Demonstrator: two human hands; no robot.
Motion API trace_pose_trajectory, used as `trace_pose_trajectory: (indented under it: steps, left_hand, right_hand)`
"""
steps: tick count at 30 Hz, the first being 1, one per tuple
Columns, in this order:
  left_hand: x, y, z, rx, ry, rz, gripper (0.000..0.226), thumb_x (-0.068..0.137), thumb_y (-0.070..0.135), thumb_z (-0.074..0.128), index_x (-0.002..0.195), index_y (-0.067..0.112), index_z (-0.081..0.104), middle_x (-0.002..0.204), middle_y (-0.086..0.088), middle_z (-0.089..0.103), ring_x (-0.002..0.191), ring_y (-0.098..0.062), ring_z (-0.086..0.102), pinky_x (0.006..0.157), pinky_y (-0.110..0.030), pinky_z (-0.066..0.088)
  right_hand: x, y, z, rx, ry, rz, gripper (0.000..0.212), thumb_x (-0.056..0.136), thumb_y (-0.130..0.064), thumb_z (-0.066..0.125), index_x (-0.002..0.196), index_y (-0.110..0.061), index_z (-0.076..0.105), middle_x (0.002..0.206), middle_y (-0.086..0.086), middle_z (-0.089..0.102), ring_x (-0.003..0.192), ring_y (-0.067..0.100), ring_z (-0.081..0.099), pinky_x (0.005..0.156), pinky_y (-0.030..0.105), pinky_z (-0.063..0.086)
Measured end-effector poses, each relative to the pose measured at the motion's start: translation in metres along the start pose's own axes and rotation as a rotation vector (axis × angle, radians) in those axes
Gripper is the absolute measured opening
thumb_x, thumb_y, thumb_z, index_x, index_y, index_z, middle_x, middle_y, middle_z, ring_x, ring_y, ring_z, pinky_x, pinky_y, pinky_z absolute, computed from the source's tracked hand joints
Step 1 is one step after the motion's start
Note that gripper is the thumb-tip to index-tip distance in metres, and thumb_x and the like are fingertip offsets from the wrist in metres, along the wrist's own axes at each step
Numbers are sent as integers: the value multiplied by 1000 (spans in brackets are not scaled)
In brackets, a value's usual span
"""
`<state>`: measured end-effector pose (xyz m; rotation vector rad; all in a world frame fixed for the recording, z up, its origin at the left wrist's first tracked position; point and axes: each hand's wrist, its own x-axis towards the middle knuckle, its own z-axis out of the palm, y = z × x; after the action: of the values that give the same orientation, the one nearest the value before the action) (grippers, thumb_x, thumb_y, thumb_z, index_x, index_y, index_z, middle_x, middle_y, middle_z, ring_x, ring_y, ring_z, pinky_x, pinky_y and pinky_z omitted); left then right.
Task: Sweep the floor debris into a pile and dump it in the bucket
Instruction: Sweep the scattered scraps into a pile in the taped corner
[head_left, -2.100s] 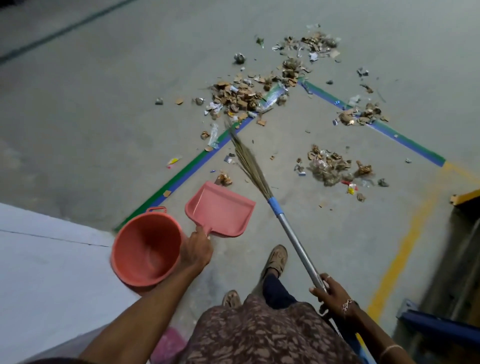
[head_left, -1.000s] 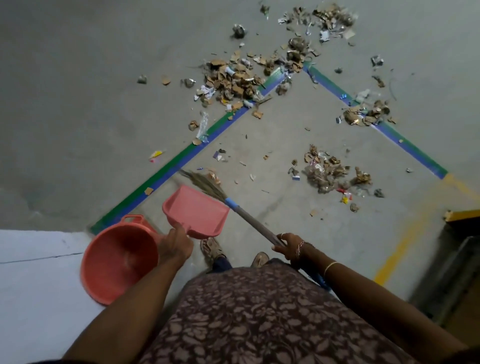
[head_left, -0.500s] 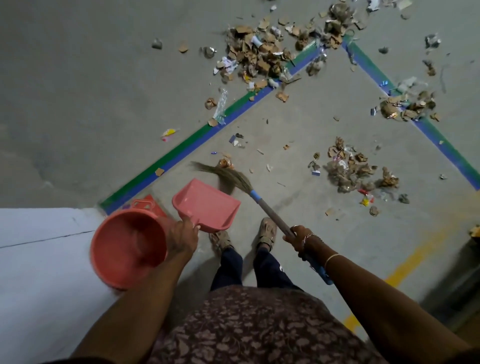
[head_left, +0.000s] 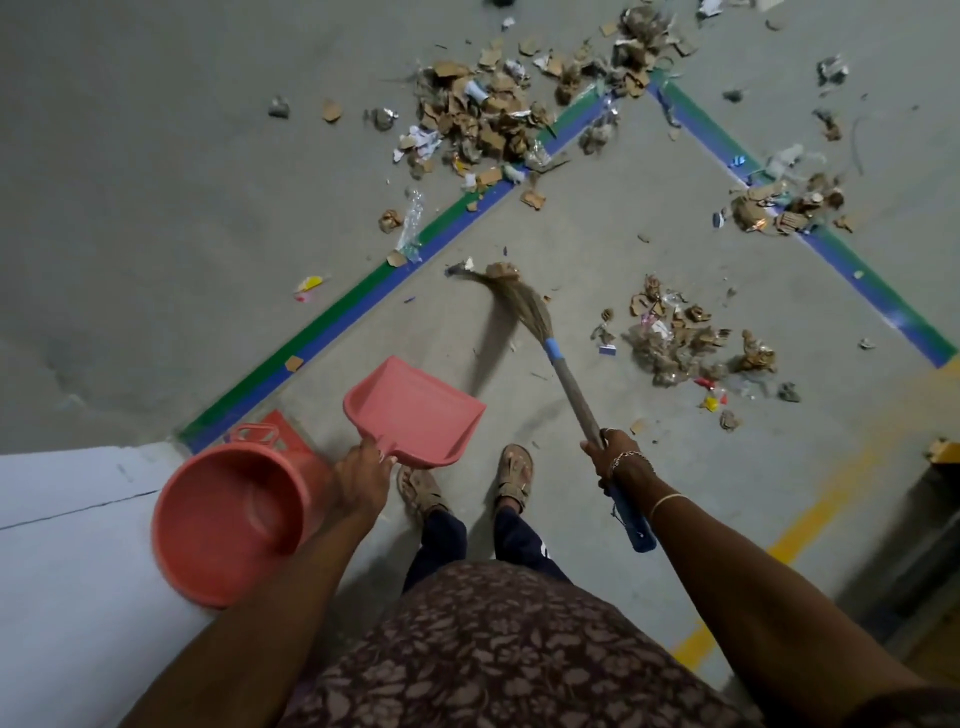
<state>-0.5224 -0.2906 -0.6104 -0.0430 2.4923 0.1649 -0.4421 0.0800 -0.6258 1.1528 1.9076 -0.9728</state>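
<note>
My left hand (head_left: 363, 475) grips the handle of a pink dustpan (head_left: 415, 410), held tilted just above the floor in front of my feet. An orange bucket (head_left: 228, 525) hangs beside that hand, tipped toward me; whether the hand also holds it is hidden. My right hand (head_left: 615, 457) is closed on the grey handle of a grass broom (head_left: 522, 309). The bristles rest on the floor against a small brown scrap (head_left: 501, 270). Debris lies in several clumps: a big cardboard pile (head_left: 483, 114) far ahead, another clump (head_left: 680, 340) to the right, a third clump (head_left: 789, 208) on the tape.
Green-and-blue floor tape (head_left: 332, 332) forms a corner ahead. A white raised surface (head_left: 67, 545) fills the lower left. A yellow floor line (head_left: 815, 504) runs at the right, with dark equipment (head_left: 935, 519) beyond it. My sandalled feet (head_left: 514, 475) stand just behind the dustpan.
The broom head has swung from beside the dustpan out to the right and forward. The dustpan and bucket have stayed roughly in place near my left hand.
</note>
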Motion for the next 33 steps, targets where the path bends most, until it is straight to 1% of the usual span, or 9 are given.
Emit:
trace_pose_trajectory:
  steps: [4, 9, 12, 14, 16, 19, 24, 29, 33]
  left_hand:
    - [-4, 12, -4, 29, 30, 14, 45, 100, 32, 57, 137, 9, 49, 120, -14, 65, 112, -35, 61, 89, -44, 45]
    - [-3, 18, -5, 76, 45, 50, 33, 101, 30, 54, 126, 9, 55, 118, -15, 63, 109, -36, 61, 88, -45, 45]
    - [-1, 16, 3, 193, 75, 92, 31, 99, 34, 55, 120, 11, 57, 113, -15, 66, 103, -38, 64, 91, -43, 44]
    - [0, 17, 8, 250, 78, 110, 32, 98, 37, 56, 118, 12, 58, 111, -13, 68, 101, -36, 65, 91, -42, 45]
    - [-3, 19, 11, 283, 73, 98, 33, 97, 39, 56, 117, 13, 58, 111, -12, 69, 102, -34, 65, 93, -42, 43]
    - [-12, 20, 14, 365, 55, 55, 34, 94, 38, 57, 116, 13, 58, 106, -9, 71, 99, -30, 66, 96, -43, 39]
    - [-22, 6, 19, 490, 3, 17, 39, 81, 31, 62, 113, 8, 60, 92, -5, 71, 86, -25, 67, 89, -43, 37]
    - [-25, -7, 24, 515, -17, -1, 45, 80, 31, 60, 118, 7, 60, 91, -4, 72, 84, -23, 67, 88, -42, 38]
    - [-25, -11, 28, 526, -10, 44, 32, 78, 26, 62, 104, 7, 62, 86, -7, 70, 77, -25, 66, 79, -41, 40]
  right_hand:
    - [-1, 19, -18, 167, 52, -46, 27, 97, -33, 57, 107, -8, 55, 70, 11, 57, 49, 27, 56, 47, 37, 55]
    - [-26, 58, -28, 196, -5, -103, 23, 98, -35, 57, 114, -19, 51, 65, 10, 52, 46, 24, 51, 43, 30, 48]
    - [-34, 75, -23, 100, -118, -106, 23, 97, -28, 58, 109, -10, 51, 70, 13, 54, 48, 26, 54, 43, 35, 51]
    - [-34, 75, -15, 20, -177, -108, 22, 94, -18, 59, 105, -1, 51, 76, 15, 59, 52, 29, 60, 50, 42, 56]
    - [-35, 69, -2, -49, -218, -105, 19, 90, -14, 59, 100, 1, 52, 81, 16, 62, 54, 29, 63, 51, 40, 56]
    - [-33, 66, 16, -155, -267, -106, 22, 89, -20, 64, 96, -2, 52, 77, 15, 62, 49, 26, 61, 46, 36, 54]
    - [-30, 80, 27, -288, -325, -103, 33, 91, -37, 68, 99, -8, 54, 77, 9, 59, 53, 23, 60, 39, 29, 49]
    - [-21, 106, 26, -229, -254, -1, 28, 94, -33, 65, 105, -8, 60, 81, 11, 61, 55, 24, 62, 42, 28, 50]
    - [-15, 124, 13, -168, -149, 44, 26, 95, -35, 62, 105, -11, 58, 87, 12, 63, 60, 26, 65, 42, 28, 50]
